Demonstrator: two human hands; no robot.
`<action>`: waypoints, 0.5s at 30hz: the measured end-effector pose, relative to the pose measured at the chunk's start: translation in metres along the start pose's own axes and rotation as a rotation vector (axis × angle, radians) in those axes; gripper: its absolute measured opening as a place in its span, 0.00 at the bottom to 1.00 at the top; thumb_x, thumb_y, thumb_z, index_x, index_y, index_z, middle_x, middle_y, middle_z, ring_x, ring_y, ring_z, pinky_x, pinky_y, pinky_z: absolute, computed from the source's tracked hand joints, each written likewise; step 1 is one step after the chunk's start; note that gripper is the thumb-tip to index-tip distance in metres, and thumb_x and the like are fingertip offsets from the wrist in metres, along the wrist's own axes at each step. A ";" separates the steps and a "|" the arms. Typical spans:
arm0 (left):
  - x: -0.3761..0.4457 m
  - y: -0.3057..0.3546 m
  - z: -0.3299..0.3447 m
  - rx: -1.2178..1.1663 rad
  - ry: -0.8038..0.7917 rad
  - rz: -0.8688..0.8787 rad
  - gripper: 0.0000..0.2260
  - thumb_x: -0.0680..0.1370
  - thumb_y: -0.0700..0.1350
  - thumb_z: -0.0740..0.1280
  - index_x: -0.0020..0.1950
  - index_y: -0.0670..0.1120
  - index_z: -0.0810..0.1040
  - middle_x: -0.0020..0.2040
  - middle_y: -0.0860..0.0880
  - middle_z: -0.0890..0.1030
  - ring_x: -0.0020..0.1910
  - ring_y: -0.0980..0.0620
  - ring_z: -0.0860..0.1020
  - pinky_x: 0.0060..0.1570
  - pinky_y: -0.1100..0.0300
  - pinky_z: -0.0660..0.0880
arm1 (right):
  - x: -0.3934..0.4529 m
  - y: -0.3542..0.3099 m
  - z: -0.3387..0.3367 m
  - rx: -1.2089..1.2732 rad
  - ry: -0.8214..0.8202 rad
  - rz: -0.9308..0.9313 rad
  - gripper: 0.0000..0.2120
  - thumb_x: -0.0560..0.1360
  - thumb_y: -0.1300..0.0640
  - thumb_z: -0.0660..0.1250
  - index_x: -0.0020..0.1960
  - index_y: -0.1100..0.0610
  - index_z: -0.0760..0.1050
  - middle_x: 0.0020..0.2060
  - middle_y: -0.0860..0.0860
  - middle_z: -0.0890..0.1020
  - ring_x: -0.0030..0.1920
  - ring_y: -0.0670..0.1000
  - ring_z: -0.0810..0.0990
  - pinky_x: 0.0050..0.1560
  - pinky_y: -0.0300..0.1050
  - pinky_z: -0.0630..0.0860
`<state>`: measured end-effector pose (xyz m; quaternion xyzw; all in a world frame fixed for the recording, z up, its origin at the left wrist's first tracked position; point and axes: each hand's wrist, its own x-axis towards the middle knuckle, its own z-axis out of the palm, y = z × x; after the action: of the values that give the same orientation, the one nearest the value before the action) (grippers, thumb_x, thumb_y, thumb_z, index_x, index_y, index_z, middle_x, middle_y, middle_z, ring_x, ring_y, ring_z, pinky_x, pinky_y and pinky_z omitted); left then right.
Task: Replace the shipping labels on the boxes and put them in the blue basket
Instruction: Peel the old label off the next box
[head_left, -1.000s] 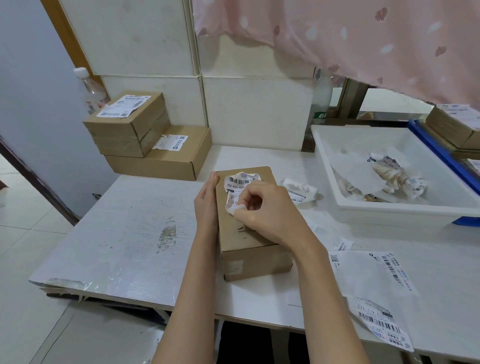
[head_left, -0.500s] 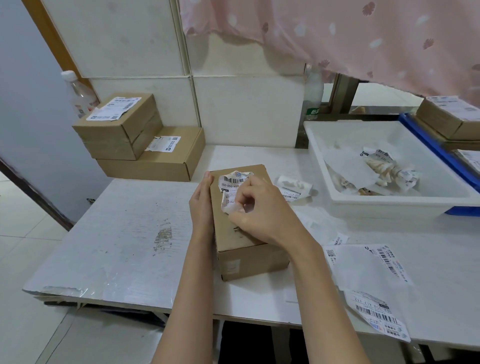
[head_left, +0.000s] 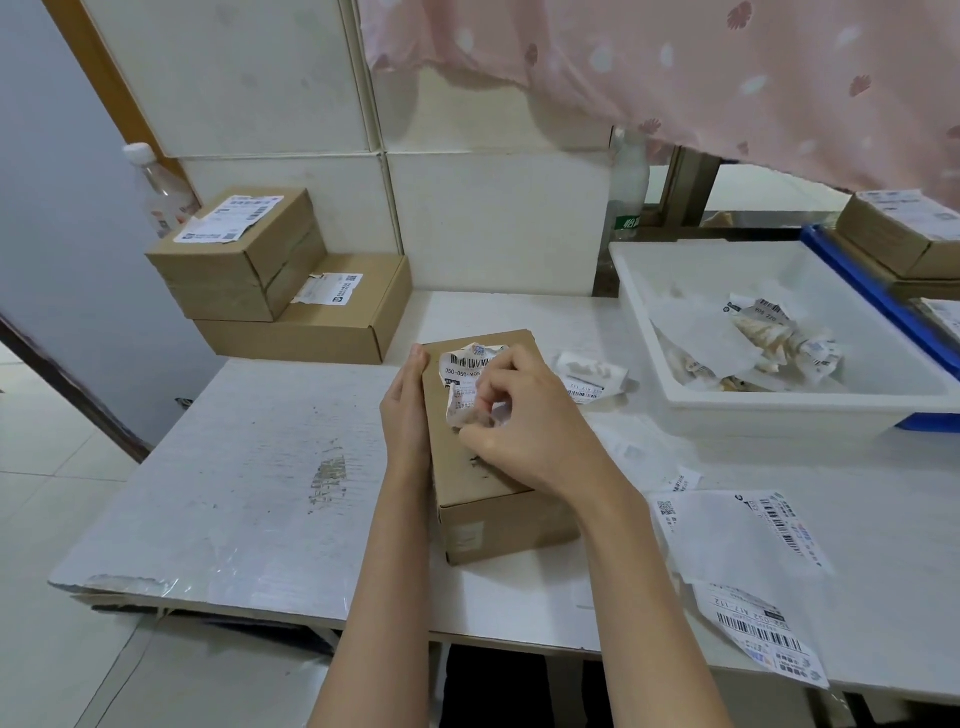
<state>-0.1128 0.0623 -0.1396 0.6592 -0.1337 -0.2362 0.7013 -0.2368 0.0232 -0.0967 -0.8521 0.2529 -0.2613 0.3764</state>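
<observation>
A brown cardboard box (head_left: 467, 488) lies on the white table in front of me. Its old shipping label (head_left: 462, 369) is crumpled and partly peeled up at the far end of the top. My right hand (head_left: 524, 421) pinches the loose edge of that label with curled fingers. My left hand (head_left: 408, 410) presses flat against the box's left side with straight fingers. The blue basket (head_left: 878, 306) is at the far right edge, with labelled boxes (head_left: 904, 234) in it.
A white tray (head_left: 779, 410) with torn label scraps stands at the right. Two stacked labelled boxes (head_left: 244, 265) sit at the back left beside a plastic bottle (head_left: 161, 192). Fresh labels (head_left: 748, 540) and a scrap (head_left: 592, 374) lie on the table to my right.
The right hand has kept working at the label, which is a little more bunched up. The left hand and the box stay in place; my view shifted slightly.
</observation>
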 end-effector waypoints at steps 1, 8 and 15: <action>0.000 0.000 0.000 -0.002 0.001 0.003 0.21 0.82 0.53 0.61 0.67 0.39 0.74 0.65 0.41 0.78 0.64 0.45 0.76 0.57 0.60 0.74 | 0.001 0.001 0.000 0.033 0.007 0.010 0.13 0.68 0.61 0.69 0.30 0.52 0.68 0.45 0.45 0.73 0.45 0.42 0.73 0.43 0.30 0.67; 0.001 -0.004 -0.001 -0.060 0.006 -0.020 0.17 0.82 0.52 0.61 0.62 0.41 0.79 0.58 0.44 0.82 0.57 0.48 0.80 0.34 0.76 0.72 | 0.004 0.006 -0.009 0.118 0.110 0.022 0.09 0.70 0.63 0.71 0.35 0.57 0.73 0.46 0.50 0.79 0.43 0.44 0.75 0.41 0.28 0.68; 0.001 -0.005 -0.001 -0.074 0.000 -0.031 0.16 0.81 0.53 0.62 0.53 0.42 0.81 0.46 0.44 0.82 0.39 0.58 0.76 0.31 0.72 0.71 | -0.004 0.000 -0.005 -0.037 -0.035 -0.039 0.12 0.60 0.48 0.63 0.42 0.51 0.70 0.45 0.40 0.69 0.51 0.46 0.68 0.48 0.33 0.66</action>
<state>-0.1120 0.0619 -0.1444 0.6350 -0.1146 -0.2518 0.7213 -0.2431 0.0229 -0.0948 -0.8682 0.2344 -0.2487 0.3599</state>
